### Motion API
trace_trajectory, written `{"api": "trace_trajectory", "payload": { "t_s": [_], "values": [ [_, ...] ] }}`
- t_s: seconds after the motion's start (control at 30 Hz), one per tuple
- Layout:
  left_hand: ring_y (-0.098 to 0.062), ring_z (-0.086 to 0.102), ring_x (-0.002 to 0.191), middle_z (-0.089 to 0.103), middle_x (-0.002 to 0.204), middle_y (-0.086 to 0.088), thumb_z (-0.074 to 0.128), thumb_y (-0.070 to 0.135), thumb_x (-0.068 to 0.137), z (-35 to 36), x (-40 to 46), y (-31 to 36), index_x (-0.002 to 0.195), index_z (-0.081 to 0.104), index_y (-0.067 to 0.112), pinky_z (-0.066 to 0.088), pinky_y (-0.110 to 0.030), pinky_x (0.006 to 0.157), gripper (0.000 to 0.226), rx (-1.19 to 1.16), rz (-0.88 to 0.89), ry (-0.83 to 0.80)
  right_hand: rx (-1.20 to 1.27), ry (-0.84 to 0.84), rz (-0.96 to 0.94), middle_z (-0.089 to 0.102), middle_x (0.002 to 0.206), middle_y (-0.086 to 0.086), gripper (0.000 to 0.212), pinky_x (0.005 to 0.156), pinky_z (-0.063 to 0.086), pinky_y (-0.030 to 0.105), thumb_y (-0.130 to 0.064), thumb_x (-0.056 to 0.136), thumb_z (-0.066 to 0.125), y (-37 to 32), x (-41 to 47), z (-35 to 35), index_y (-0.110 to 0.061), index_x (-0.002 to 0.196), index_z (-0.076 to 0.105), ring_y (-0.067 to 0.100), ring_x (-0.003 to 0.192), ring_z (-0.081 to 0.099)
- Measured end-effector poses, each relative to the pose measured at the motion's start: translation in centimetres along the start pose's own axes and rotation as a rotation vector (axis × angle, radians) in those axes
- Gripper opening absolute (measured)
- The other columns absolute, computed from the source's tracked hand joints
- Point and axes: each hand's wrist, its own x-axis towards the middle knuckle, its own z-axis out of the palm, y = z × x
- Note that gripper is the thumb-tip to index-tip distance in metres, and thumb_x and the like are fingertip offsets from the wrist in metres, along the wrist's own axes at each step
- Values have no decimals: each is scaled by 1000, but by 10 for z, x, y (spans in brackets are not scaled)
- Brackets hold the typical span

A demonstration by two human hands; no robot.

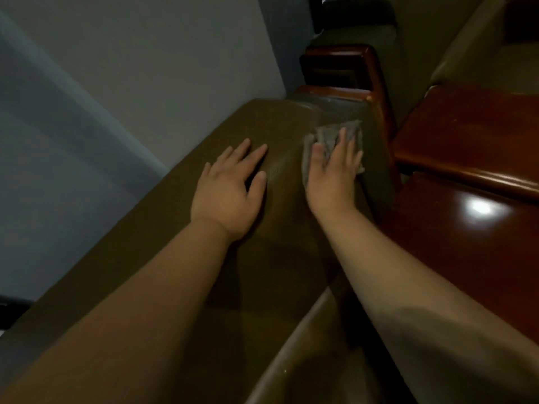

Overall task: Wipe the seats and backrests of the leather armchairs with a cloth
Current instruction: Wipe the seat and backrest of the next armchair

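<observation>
Here right hand presses cloth on backrest (left hand flat beside).

Head view, dim light. Two bare forearms enter from the bottom edge. No sleeve shows on either arm as far as the frame reaches. Left hand: bare, no glove, no ring, no watch or band at the wrist. Right hand: bare, no glove, wrist likewise unadorned. Fingernails short and plain where visible. Broad shadow across the right forearm near the frame edge.
</observation>
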Motion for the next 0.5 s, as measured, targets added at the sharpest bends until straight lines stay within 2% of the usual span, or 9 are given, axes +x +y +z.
{"api": "trace_trajectory", "payload": {
  "t_s": [0.07,0.1,0.17,0.23,0.3,0.37,0.43,0.47,0.5],
  "values": [
    [-22,25,159,30,172,5,26,57,104,11,-3,-5,163,34,41,23,-54,128,62,90,50,90,-6,31,-149,-6,174,1,80,129,4,54,-68,101,26,14,-46,20,-27,167,3,26,159,-16],
    [-23,28,158,32,171,4,27,58,103,15,-3,-8,163,35,40,26,-55,126,63,103,69,115,-6,-23,-222,-9,174,0,81,129,6,55,-68,101,26,25,-84,32,-27,166,0,25,158,-18],
    [-26,31,156,35,170,1,30,59,102,19,-1,-12,162,37,38,29,-56,124,64,113,92,142,-67,-197,-288,-27,169,-10,81,127,7,57,-68,100,25,50,-147,44,-35,161,-18,23,155,-28],
    [-27,32,156,35,170,0,31,62,102,21,-1,-14,163,35,37,31,-58,123,66,136,109,162,-122,-274,-315,-35,166,-12,80,128,5,57,-69,99,22,71,-148,38,-41,157,-26,23,154,-33],
    [-28,31,157,33,170,0,30,66,100,23,-3,-14,164,32,38,31,-59,123,70,150,121,162,-106,-125,-326,-17,172,1,74,129,4,54,-65,103,16,80,-96,28,-29,164,-10,29,158,-20],
    [-27,28,158,30,171,2,29,70,98,22,-2,-14,165,28,40,29,-59,124,73,163,116,153,-63,33,-145,0,173,8,66,129,2,54,-52,109,17,74,-21,11,-19,166,5,31,160,-8],
    [-29,28,157,30,171,1,30,73,97,21,-2,-13,164,29,40,30,-61,123,75,170,120,163,14,84,67,-2,174,3,57,129,0,52,-41,112,19,73,17,3,-26,166,6,25,159,-10],
    [-30,30,157,31,171,0,32,73,97,22,-2,-13,164,30,39,31,-61,122,75,173,132,174,22,91,66,-2,174,2,56,129,2,52,-39,112,19,73,11,5,-28,165,6,24,159,-11],
    [-31,31,156,33,170,0,35,72,97,22,-1,-13,163,33,38,33,-62,121,75,177,149,189,-21,90,-23,0,174,4,56,129,4,53,-38,111,18,74,-12,13,-26,164,6,26,160,-10]
  ]
}}
